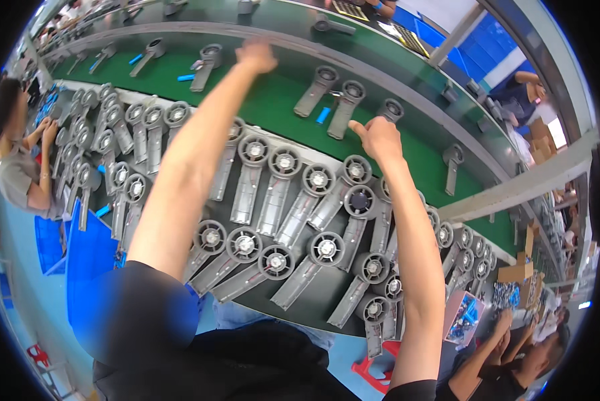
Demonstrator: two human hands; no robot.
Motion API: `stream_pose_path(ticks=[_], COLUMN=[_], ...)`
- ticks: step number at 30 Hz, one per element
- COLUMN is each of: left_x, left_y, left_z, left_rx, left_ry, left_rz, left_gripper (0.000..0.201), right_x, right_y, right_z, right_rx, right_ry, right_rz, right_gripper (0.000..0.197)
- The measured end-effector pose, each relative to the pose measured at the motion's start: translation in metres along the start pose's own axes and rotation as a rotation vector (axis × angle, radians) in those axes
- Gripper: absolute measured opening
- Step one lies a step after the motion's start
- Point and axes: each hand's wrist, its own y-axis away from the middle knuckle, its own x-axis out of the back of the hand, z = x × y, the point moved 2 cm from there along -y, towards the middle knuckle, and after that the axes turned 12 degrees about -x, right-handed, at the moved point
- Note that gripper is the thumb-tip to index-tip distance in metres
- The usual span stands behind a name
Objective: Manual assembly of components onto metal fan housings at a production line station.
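Note:
My left hand (256,55) is stretched out over the far side of the green conveyor belt (273,90). Motion smears its fingers, so I cannot see whether they hold anything. My right hand (380,140) hovers at the belt's near side, thumb out and apart from the fingers, with nothing visible in its grip. Just left of that thumb lies a grey handheld fan housing (342,117) with a round head and long handle. Another fan housing (393,109) is partly hidden behind the right hand. Below my arms, several open fan housings (284,164) with exposed wires cover the worktable.
Blue cylindrical cells (323,115) lie by housings on the belt. A co-worker (22,160) sits at the left; other people's hands (504,327) work at lower right. A pink bin (461,319) of blue parts stands beside the table. A pale metal post (520,180) rises at right.

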Motion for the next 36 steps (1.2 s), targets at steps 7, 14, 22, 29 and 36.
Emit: stream_pose_path(ticks=[7, 14, 22, 29, 36], left_x=[0.008, 0.154, 0.171, 0.113, 0.1], left_y=[-0.011, 0.16, 0.388, 0.428, 0.433], left_z=[-0.085, 0.063, 0.188, 0.21, 0.213], left_rx=[-0.317, -0.56, -0.657, -0.575, -0.657], left_ry=[0.165, 0.574, 0.595, 0.578, 0.574], left_rz=[0.176, 0.247, 0.035, 0.054, 0.104], left_gripper=[0.042, 0.049, 0.056, 0.054, 0.048], right_x=[0.103, 0.163, 0.135, 0.142, 0.154], right_y=[0.152, 0.289, 0.293, 0.305, 0.318], right_z=[0.059, 0.259, 0.375, 0.366, 0.375], right_rx=[-0.011, -0.496, -0.251, -0.258, -0.259], right_ry=[-0.141, -0.175, 0.04, -0.091, -0.533], right_rz=[0.025, 0.382, 0.282, 0.368, 0.679], right_gripper=[0.042, 0.028, 0.025, 0.02, 0.021])
